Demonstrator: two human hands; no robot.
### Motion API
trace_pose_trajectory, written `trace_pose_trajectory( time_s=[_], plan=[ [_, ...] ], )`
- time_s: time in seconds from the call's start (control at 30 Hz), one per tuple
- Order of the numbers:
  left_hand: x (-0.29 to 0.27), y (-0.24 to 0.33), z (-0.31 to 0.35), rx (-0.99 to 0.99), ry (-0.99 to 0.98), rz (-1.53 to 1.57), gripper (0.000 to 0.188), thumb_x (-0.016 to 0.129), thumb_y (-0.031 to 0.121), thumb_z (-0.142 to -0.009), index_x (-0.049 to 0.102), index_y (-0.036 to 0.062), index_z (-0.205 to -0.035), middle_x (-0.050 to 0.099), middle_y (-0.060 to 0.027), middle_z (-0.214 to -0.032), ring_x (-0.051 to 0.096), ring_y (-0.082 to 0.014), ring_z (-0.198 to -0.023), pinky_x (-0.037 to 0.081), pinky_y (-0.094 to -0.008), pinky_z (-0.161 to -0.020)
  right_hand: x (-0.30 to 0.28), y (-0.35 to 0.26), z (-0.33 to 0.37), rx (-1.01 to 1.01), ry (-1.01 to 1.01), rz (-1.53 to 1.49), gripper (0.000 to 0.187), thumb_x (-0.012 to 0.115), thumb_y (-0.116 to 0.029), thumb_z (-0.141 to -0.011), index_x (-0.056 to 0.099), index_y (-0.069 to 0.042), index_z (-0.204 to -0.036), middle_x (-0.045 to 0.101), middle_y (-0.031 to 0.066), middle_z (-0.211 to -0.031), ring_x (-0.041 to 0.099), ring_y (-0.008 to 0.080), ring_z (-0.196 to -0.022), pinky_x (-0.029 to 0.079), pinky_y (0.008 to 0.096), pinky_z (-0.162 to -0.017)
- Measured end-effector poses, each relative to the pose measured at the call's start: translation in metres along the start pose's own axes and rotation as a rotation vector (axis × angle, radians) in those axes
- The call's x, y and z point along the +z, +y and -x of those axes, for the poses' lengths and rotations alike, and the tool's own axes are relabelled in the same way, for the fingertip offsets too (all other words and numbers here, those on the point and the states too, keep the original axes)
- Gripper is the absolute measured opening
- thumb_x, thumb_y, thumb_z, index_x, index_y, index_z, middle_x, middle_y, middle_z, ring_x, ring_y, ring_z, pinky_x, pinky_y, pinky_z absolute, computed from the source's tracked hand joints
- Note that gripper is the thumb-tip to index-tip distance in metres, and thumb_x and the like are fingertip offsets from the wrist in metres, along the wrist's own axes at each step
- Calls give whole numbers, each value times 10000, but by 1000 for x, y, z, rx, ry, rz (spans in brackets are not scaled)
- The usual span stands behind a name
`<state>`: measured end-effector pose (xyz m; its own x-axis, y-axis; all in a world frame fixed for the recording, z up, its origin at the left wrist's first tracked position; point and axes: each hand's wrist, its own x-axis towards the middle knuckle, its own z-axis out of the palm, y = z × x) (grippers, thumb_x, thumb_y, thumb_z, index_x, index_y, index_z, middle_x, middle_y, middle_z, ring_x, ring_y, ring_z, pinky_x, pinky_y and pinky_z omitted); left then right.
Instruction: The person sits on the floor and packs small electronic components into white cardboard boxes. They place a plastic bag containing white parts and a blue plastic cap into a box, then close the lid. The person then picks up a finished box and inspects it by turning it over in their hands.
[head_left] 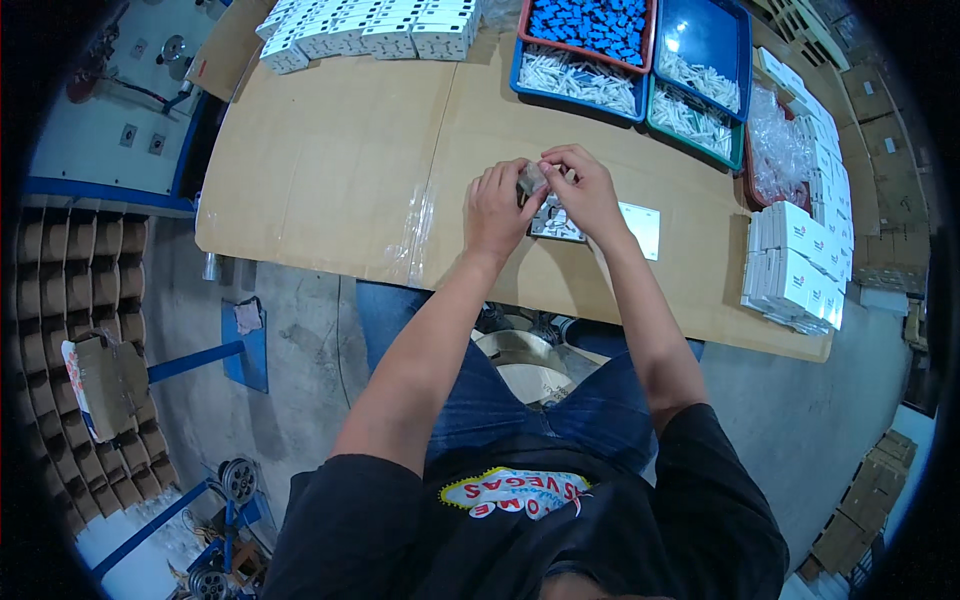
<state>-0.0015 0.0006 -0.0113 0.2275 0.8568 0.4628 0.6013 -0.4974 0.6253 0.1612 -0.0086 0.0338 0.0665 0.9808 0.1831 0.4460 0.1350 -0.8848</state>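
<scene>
One small, crumpled-looking grey piece (pixel 531 179): pinched by the fingertips of left hand (pixel 494 203) and right hand (pixel 582 186), centre frame.
Below the fingers: silver-and-black flat part (pixel 557 222), on the brown cardboard-covered surface (pixel 330 170).
Right of centre: white rectangular card (pixel 643 231).
Upper right: red plastic tray (pixel 653 35), blue pieces inside (pixel 588 27).

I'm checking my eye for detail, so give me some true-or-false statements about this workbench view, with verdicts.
1. The left hand and right hand are close together. True.
2. The blue pieces are in a green tray. False: they are in a red tray.
3. White boxes are stacked near the table's right edge. True.
4. A flat white sheet lies left of the left hand. False: it lies right of the right wrist.
</scene>
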Motion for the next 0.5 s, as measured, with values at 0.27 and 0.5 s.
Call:
trace_pose_trajectory(
  time_s=[0.27,0.5],
  plan=[
    [0,2,0,-48,-26,3,476,756,419,-911,646,53,-1195,690,-101,-1118,638,-289,-1062,469,-434,-921,-30,40,-38,40,111,212,203,677,-184,-967,732,-5,-1049,742,157,-970,714,255,-854,549,369,-769],
    [0,1,-2,-21,15,-10,480,757,415,-917,653,36,-1193,696,-109,-1081,647,-291,-1024,476,-433,-903,-67,79,-116,-10,269,551,193,681,-188,-938,759,-61,-1061,746,176,-1050,724,356,-951,563,439,-834]
  ],
)
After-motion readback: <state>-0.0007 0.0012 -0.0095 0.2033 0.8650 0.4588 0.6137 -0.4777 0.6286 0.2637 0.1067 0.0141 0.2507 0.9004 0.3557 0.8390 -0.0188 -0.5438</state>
